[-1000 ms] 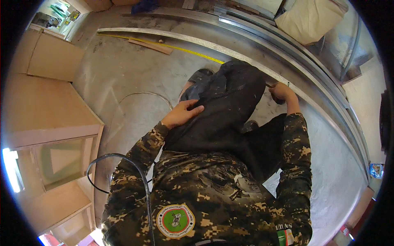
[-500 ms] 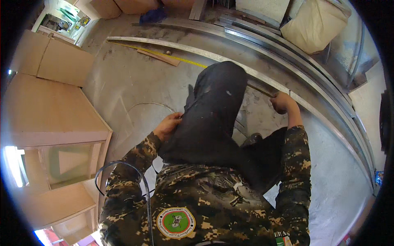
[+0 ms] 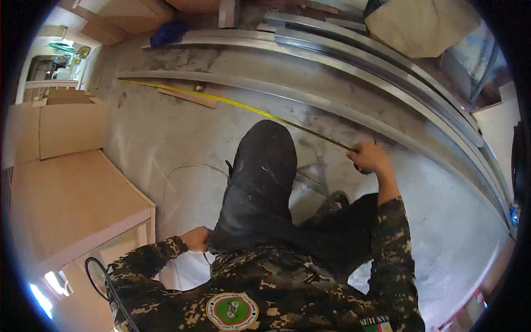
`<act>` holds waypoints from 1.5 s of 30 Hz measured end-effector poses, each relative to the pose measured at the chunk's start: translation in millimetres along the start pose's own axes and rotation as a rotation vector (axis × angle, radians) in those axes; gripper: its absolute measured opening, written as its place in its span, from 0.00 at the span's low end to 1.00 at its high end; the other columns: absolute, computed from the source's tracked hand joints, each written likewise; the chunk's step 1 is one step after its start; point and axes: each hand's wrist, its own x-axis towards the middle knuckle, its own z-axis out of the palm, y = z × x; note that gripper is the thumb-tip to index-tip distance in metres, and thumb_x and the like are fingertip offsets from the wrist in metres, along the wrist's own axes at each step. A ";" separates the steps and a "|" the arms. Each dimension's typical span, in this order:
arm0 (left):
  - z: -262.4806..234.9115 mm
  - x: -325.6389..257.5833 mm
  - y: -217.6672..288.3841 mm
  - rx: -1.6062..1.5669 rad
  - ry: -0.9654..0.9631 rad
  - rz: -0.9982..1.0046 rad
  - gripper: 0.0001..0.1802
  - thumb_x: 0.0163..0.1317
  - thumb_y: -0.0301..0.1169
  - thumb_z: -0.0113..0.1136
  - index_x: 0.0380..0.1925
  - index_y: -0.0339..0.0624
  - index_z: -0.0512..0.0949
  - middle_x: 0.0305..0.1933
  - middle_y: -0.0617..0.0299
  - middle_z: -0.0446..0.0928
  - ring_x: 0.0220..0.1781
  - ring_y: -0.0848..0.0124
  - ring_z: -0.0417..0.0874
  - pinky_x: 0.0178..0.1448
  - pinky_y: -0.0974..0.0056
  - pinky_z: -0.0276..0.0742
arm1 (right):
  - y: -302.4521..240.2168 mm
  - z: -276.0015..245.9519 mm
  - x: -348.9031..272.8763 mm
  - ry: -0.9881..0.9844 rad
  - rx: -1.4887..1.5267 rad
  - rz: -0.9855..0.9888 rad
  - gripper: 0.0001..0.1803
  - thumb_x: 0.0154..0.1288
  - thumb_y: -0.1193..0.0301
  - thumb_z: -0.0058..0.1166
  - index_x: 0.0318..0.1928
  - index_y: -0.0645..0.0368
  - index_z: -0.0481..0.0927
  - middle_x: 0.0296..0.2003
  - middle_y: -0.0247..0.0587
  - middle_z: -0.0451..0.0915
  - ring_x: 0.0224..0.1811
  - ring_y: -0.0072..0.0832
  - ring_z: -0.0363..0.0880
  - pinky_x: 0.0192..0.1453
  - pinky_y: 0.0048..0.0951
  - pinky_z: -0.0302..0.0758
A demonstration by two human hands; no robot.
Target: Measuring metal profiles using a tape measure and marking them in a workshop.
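My right hand [image 3: 368, 157] is closed around the near end of a yellow tape measure [image 3: 240, 104]. Any case is hidden inside the fist. The stretched blade slants away to the far left, past my raised knee, and meets the far-left end of a long metal bar [image 3: 287, 94] on the floor. At the hand, the tape stands apart from the bar. My left hand [image 3: 196, 239] is down beside my left hip, against the dark trousers [image 3: 254, 182]. Its fingers are hidden there.
More long metal profiles [image 3: 359, 61] lie beyond the bar. A thin wood strip [image 3: 188, 98] is beside the tape. Wooden cabinets [image 3: 77, 193] stand at left, a blue cloth [image 3: 167, 34] at the far left, and a beige sack [image 3: 420, 27] at the far right.
My right hand has drawn the tape away from the bar, toward me. My left hand has moved from beside the knee back to the hip. The view has shifted.
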 end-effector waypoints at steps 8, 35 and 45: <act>-17.7 -81.6 107.9 -0.216 0.043 -0.047 0.13 0.54 0.36 0.57 0.23 0.36 0.77 0.13 0.56 0.69 0.16 0.73 0.68 0.23 0.62 0.62 | -6.3 31.0 9.8 0.008 0.140 0.051 0.20 0.62 0.52 0.45 0.41 0.52 0.82 0.35 0.42 0.83 0.43 0.41 0.80 0.48 0.42 0.74; 24.2 -123.0 168.1 -1.021 0.994 0.068 0.15 0.52 0.29 0.58 0.39 0.32 0.76 0.35 0.36 0.77 0.38 0.49 0.80 0.40 0.57 0.75 | -147.7 -28.4 -155.9 -0.127 0.051 -0.061 0.20 0.62 0.58 0.45 0.30 0.64 0.80 0.24 0.50 0.80 0.30 0.40 0.79 0.36 0.38 0.72; 81.5 -45.3 152.8 -0.394 0.948 -0.129 0.16 0.56 0.24 0.44 0.42 0.31 0.75 0.34 0.41 0.78 0.38 0.45 0.79 0.44 0.49 0.74 | -119.0 -18.9 -146.0 -0.125 0.104 -0.078 0.15 0.60 0.65 0.48 0.27 0.65 0.79 0.22 0.40 0.76 0.24 0.28 0.73 0.30 0.33 0.69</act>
